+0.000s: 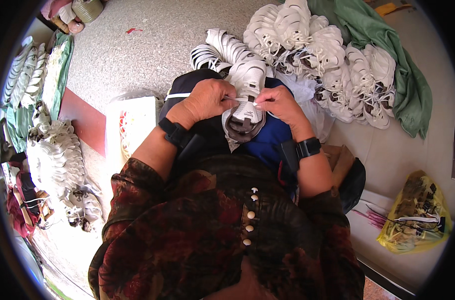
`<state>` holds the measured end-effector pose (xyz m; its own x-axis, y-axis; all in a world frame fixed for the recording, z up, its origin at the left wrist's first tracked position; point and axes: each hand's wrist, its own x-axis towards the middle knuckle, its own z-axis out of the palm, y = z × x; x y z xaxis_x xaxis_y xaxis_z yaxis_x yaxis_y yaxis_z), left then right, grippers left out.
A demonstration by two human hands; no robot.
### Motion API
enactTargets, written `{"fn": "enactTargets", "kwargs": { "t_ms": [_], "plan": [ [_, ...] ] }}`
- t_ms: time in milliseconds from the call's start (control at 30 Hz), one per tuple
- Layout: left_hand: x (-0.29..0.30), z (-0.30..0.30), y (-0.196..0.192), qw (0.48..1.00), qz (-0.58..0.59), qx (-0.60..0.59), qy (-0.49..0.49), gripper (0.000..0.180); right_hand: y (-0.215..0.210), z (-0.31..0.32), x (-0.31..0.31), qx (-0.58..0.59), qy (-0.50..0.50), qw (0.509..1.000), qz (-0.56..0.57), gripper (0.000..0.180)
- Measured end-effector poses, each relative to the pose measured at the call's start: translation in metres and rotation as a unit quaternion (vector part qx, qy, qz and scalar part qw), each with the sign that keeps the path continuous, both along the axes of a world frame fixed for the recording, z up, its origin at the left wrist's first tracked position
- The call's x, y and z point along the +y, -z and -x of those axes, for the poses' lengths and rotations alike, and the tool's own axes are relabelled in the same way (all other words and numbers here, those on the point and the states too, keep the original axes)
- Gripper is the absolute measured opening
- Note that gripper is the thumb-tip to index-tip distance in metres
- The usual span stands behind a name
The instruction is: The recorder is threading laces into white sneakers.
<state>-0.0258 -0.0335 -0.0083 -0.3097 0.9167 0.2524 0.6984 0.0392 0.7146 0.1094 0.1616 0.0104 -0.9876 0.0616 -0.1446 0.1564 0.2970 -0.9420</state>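
Note:
A white and grey shoe upper [248,76] lies across my lap, its grey-lined opening toward me. My left hand [210,100] is closed in a pinch at its left side, on what looks like a white shoelace [231,98]. On the other side, my right hand [281,104] pinches at the lacing edge, thumb and forefinger together; the bit of lace there is mostly hidden by the fingers. The tongue [246,111] shows between both hands. Just beyond the upper, more white uppers [227,46] lie nested in a row.
A large heap of white shoe uppers [332,52] sits at the far right beside a green cloth [405,85]. More stacked uppers [55,157] lie at the left, near a white bag [137,122]. A yellow plastic bag [415,215] stands at the right with dark pieces inside.

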Motion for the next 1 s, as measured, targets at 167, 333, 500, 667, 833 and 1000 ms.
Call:
{"fn": "enactTargets", "kwargs": {
  "t_ms": [167, 333, 500, 667, 833, 1000],
  "plan": [
    [0.003, -0.003, -0.001, 0.998, 0.027, -0.029, -0.041, 0.011, -0.008, 0.011, -0.019, 0.076, 0.029, 0.823, -0.562, 0.010],
    [0.009, -0.006, -0.002, 0.998, 0.021, -0.010, -0.055, 0.009, 0.029, 0.010, -0.010, 0.080, 0.178, 0.917, -0.347, 0.006],
    [0.005, -0.005, 0.001, 0.997, 0.029, 0.004, -0.069, 0.009, 0.005, 0.004, 0.001, -0.090, 0.152, 0.918, 0.356, 0.007],
    [0.009, -0.002, 0.000, 0.998, 0.010, 0.014, -0.067, 0.008, 0.007, -0.003, 0.008, -0.112, 0.198, 0.936, 0.269, 0.012],
    [0.001, 0.009, -0.016, 0.958, -0.088, 0.191, -0.195, 0.006, 0.017, -0.006, -0.027, 0.112, 0.185, 0.915, -0.340, 0.016],
    [-0.015, 0.017, -0.028, 0.947, -0.121, 0.114, -0.276, 0.007, 0.016, -0.014, -0.024, 0.092, 0.178, 0.933, -0.297, 0.015]
  ]
}}
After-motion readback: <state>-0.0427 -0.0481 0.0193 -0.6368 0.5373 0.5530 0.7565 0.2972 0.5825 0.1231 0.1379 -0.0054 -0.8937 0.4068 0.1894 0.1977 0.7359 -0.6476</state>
